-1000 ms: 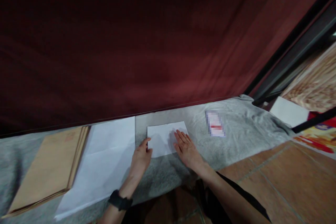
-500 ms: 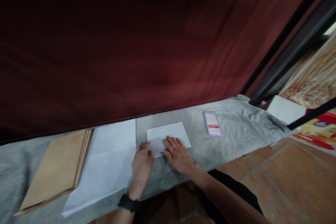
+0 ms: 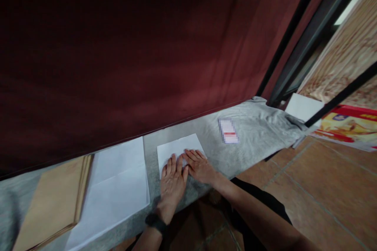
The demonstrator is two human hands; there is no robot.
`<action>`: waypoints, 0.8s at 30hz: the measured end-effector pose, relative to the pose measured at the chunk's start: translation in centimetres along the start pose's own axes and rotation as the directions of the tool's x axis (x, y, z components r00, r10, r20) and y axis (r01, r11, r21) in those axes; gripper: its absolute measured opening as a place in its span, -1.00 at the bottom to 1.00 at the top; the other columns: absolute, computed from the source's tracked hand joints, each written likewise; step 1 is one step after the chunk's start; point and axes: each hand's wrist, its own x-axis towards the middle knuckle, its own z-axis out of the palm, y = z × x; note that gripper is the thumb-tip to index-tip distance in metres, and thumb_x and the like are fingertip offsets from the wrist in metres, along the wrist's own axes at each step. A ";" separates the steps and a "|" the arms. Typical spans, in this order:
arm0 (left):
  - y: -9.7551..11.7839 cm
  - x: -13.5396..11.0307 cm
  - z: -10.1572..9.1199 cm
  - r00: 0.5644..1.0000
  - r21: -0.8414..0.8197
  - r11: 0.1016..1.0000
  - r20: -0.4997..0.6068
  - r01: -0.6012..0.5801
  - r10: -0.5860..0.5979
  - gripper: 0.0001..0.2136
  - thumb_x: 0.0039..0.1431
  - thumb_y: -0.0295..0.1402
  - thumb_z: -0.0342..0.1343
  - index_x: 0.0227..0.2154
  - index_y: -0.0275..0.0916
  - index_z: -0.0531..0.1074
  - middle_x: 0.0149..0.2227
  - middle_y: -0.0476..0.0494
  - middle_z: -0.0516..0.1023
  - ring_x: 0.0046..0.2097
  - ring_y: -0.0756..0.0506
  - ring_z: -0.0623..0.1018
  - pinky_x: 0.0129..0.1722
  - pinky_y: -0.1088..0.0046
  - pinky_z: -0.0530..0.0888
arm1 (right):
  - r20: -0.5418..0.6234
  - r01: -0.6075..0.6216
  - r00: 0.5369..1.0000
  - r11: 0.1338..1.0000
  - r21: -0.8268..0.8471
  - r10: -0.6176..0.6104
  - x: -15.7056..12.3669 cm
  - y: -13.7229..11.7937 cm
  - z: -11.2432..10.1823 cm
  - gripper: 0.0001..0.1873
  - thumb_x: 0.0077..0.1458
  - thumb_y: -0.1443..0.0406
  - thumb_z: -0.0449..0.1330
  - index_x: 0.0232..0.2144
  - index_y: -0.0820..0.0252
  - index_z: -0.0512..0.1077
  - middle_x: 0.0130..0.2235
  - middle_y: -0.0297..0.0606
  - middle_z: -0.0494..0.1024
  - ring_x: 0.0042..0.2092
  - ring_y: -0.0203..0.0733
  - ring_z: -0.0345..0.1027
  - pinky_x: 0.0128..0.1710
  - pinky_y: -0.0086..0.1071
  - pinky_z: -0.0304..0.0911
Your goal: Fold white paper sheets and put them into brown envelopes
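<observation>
A folded sheet of white paper (image 3: 178, 146) lies flat on the grey cloth in front of me. My left hand (image 3: 173, 178) rests on its near left part with the fingers stretched out. Beside it, my right hand (image 3: 200, 166) presses flat on the near right part, fingers extended. The two hands almost touch over the paper, hiding its near edge. To the left lies a stack of larger white sheets (image 3: 116, 188) with a crease across the top one. Past that sits a pile of brown paper envelopes (image 3: 54, 200).
Grey cloth (image 3: 253, 125) covers the long narrow surface, with a dark red curtain (image 3: 147, 55) behind it. A small blurred white-and-red item (image 3: 228, 131) lies to the right. Black bars (image 3: 291, 27), a colourful box (image 3: 350, 125) and the tiled floor (image 3: 318, 176) are at the right.
My left hand has moved from the paper's left edge onto its surface, next to my right hand. The view has turned slightly to the right.
</observation>
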 end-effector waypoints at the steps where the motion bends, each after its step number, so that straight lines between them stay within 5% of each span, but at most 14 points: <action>1: 0.0 -0.1 0.0 1.000 -0.001 1.000 -0.011 -0.005 0.005 -0.49 0.39 -0.18 -0.14 0.31 -0.27 0.23 0.38 -0.37 0.17 0.35 -0.33 0.26 0.26 0.02 0.28 | -0.007 -0.010 1.000 1.000 -0.010 0.010 -0.3 0.2 -0.1 -0.47 0.39 0.20 -0.03 0.34 0.17 0.17 0.39 -0.16 0.15 0.39 -0.10 0.02 0.38 -0.09 -0.04; 8: 0.0 -0.3 0.8 0.999 -0.017 1.000 -0.051 -0.001 0.000 -0.43 0.38 -0.14 -0.12 0.34 -0.32 0.14 0.38 -0.44 0.14 0.32 -0.37 0.30 0.22 0.01 0.30 | -0.005 -0.148 0.989 0.986 -0.080 0.148 -1.8 2.3 -0.6 -0.43 0.42 0.12 -0.12 0.36 0.20 0.13 0.40 -0.15 0.12 0.41 -0.11 -0.02 0.40 -0.07 -0.11; 17: -0.5 -1.4 0.3 0.989 -0.077 0.987 -0.048 0.138 -0.142 -0.42 0.37 -0.23 -0.13 0.30 -0.56 0.15 0.35 -0.55 0.16 0.36 -0.35 0.24 0.29 0.04 0.24 | -0.027 -0.296 0.955 0.942 -0.158 0.295 -2.9 3.0 -0.2 -0.33 0.41 0.04 -0.17 0.37 0.33 0.09 0.40 0.00 0.08 0.42 0.05 -0.08 0.38 0.04 -0.12; 24: -1.4 0.0 -1.1 0.992 -0.116 0.990 -0.082 0.083 -0.092 -0.49 0.33 -0.36 -0.17 0.28 -0.45 0.24 0.35 -0.39 0.23 0.40 -0.27 0.17 0.37 0.03 0.11 | -0.070 -0.192 0.980 0.979 -0.063 0.187 0.3 1.0 -0.9 -0.39 0.43 0.10 -0.22 0.37 0.28 0.12 0.41 -0.09 0.08 0.43 -0.02 -0.11 0.39 0.00 -0.10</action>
